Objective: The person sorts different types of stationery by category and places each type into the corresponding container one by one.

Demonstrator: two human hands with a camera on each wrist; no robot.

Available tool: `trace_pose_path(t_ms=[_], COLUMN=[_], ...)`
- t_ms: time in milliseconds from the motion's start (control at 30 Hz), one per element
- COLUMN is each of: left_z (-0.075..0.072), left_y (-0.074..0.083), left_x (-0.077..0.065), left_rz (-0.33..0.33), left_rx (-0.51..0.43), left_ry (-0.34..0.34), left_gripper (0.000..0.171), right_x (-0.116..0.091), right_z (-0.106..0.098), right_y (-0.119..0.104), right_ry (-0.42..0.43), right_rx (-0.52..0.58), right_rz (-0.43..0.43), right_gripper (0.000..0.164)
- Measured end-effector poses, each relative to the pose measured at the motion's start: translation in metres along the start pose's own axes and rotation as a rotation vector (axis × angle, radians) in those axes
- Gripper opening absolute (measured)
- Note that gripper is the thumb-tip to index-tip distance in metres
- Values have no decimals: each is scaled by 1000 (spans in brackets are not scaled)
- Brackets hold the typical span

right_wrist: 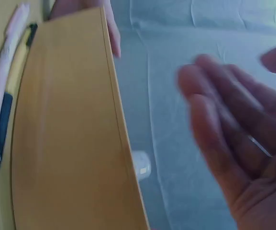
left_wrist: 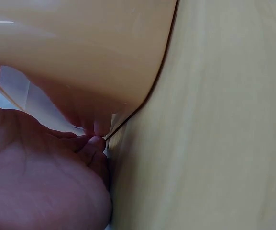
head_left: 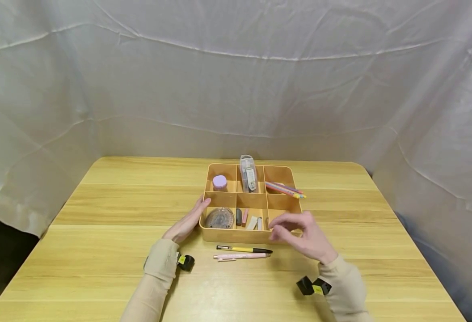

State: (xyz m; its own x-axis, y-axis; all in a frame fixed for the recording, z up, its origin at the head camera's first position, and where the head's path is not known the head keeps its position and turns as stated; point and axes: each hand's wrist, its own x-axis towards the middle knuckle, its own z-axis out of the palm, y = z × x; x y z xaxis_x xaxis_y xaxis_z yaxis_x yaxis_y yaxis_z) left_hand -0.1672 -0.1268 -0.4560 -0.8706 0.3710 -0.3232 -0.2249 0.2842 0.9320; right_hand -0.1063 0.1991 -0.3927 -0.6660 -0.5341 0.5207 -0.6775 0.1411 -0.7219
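A tan six-compartment organizer tray [head_left: 244, 235] sits on the table. My left hand [head_left: 188, 221] rests along its left wall; in the left wrist view, the left hand's fingertips [left_wrist: 97, 141] meet the tray's lower side. Above the front right compartment hovers my right hand [head_left: 302, 232], thumb and fingers apart with nothing between them, as the right wrist view shows. Before the tray lie a yellow-and-black pen [head_left: 244, 249] and a pink pen [head_left: 242, 256]. A round clear disc with markings [head_left: 220, 218] fills the front left compartment.
Rear compartments hold a purple-lidded container [head_left: 220, 181], a clear upright case [head_left: 249, 174] and several colored sticks [head_left: 284, 188] jutting over the right edge. Front middle has a dark oblong piece [head_left: 238, 217], a pink stick [head_left: 245, 217] and pale blocks [head_left: 252, 222]. Grey cloth [head_left: 236, 98] hangs behind the table.
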Motion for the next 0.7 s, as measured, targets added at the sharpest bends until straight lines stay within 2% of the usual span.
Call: trace_pose_path(t_ms=[200,367,500,700], left_z=[1,1,1,1], left_y=[0,0,-1,-1], left_x=[0,1,2,2], left_rz=[-4,5,8,1], left_rx=[-7,-6,-5,-13], left_ry=[2,14,18,16], left_gripper=[88,87,88,89], right_x=[5,9,10,10], right_z=[21,39,49,56], right_y=[-12,-11,-8,-3], right_ry=[-266,-412,-463,-458], right_rx=[-140,-267,-349,-432], right_rz=[69,92,116,91], right_gripper=[15,18,18,17])
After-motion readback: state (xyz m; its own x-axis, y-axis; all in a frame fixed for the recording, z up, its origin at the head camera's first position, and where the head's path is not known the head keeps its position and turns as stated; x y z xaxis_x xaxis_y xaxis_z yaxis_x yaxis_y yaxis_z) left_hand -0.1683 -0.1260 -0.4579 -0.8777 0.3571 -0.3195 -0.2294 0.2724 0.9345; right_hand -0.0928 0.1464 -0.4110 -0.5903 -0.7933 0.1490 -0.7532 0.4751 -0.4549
